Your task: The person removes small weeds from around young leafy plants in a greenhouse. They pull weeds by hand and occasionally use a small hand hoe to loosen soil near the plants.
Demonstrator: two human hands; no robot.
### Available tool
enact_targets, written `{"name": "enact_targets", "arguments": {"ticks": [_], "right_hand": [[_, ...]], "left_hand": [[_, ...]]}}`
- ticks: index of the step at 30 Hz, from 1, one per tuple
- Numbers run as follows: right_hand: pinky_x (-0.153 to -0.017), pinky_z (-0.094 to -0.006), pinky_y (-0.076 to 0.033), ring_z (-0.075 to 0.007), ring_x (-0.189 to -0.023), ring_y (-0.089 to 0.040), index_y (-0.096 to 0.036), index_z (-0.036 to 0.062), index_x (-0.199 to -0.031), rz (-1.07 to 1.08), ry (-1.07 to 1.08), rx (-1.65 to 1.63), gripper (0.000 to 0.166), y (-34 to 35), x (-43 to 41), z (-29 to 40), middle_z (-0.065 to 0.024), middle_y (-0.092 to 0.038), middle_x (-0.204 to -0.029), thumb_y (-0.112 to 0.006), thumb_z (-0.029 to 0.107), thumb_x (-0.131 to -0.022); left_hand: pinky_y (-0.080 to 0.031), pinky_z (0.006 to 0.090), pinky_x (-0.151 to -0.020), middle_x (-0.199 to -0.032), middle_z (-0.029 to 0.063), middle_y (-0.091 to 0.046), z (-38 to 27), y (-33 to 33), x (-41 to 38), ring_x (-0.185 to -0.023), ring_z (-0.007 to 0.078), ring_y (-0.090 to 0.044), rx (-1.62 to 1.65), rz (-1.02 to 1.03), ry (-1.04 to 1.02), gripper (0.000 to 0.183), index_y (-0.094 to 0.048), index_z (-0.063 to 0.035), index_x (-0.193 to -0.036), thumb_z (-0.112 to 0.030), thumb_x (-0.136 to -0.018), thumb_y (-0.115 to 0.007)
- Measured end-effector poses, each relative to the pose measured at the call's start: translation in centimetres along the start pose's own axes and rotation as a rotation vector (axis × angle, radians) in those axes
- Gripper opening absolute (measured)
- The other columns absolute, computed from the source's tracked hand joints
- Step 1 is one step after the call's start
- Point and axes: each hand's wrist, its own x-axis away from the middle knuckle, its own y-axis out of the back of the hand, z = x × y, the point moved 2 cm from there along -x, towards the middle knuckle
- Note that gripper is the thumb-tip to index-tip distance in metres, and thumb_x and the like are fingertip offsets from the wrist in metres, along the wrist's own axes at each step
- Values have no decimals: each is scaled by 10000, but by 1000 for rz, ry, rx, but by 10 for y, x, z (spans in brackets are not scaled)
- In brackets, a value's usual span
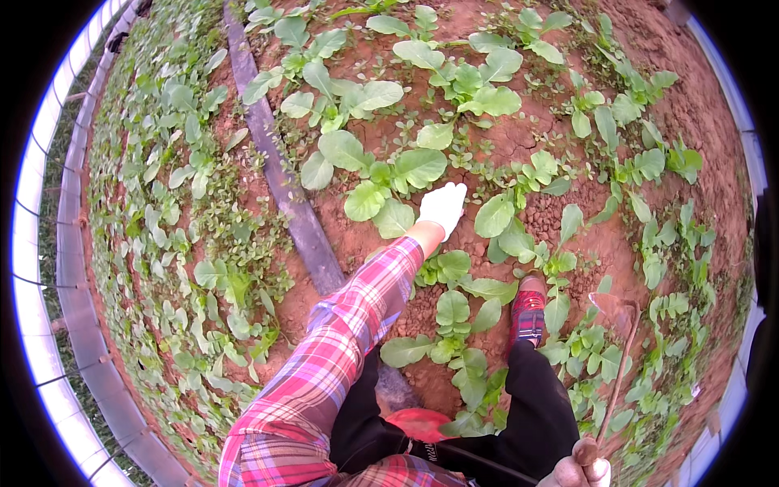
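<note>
My left hand (443,210), in a white glove, reaches down to the soil between leafy green seedlings. Its fingers point away from me and look bent downward; whether anything is pinched under them is hidden. Just left of the glove grows a broad-leaved plant (383,176), and another plant (505,213) stands to its right. At the bottom right, my right hand (566,473), partly cut off by the picture's rim, grips a small hand hoe by its wooden handle (586,451). The hoe's thin bent neck (621,365) runs up to a metal blade (610,305) above the plants.
A dark flat strip (274,146) runs along the bed on the left, with a dense green row (201,158) beyond it. Small weeds (468,158) dot the reddish soil. My right shoe (528,310) stands among plants. A red rounded object (420,424) lies between my legs.
</note>
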Motion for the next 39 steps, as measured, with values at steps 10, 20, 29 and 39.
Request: {"name": "enact_targets", "arguments": {"ticks": [10, 20, 29, 39], "right_hand": [[-302, -269, -349, -125, -353, -438, -465, 32, -953, -47, 31, 21, 136, -8, -8, -1, -44, -441, -607, -419, 126, -866], [-490, -346, -446, -118, -351, -440, -478, 35, -968, -13, 37, -10, 147, -9, -12, 2, -31, -429, -587, -407, 123, -874], [-374, -288, -400, -109, -342, -426, -485, 20, -980, -26, 49, -3, 166, -11, -12, 4, -31, -421, -580, -409, 123, -875], [-272, -261, -365, -116, -335, -429, -486, 5, -989, -21, 67, 7, 176, -11, -13, 6, -43, -440, -589, -423, 116, -869]], "left_hand": [[-437, 443, -729, -886, 164, -552, 27, -17, -9, -833, 366, -548, 283, -74, 160, 258, -481, -71, -956, -266, -796, -533], [-468, 383, -725, -966, 145, -538, -9, -5, -29, -871, 300, -562, 65, -73, -142, 373, -511, -66, -1045, -211, -725, -636], [-480, 390, -679, -966, 150, -537, -24, -14, -43, -838, 306, -581, -8, -31, -179, 292, -528, -73, -1007, -192, -749, -595], [-483, 407, -687, -913, 164, -561, -24, -35, -51, -807, 325, -582, 160, -154, 14, 233, -560, -70, -975, -159, -763, -527]]}}
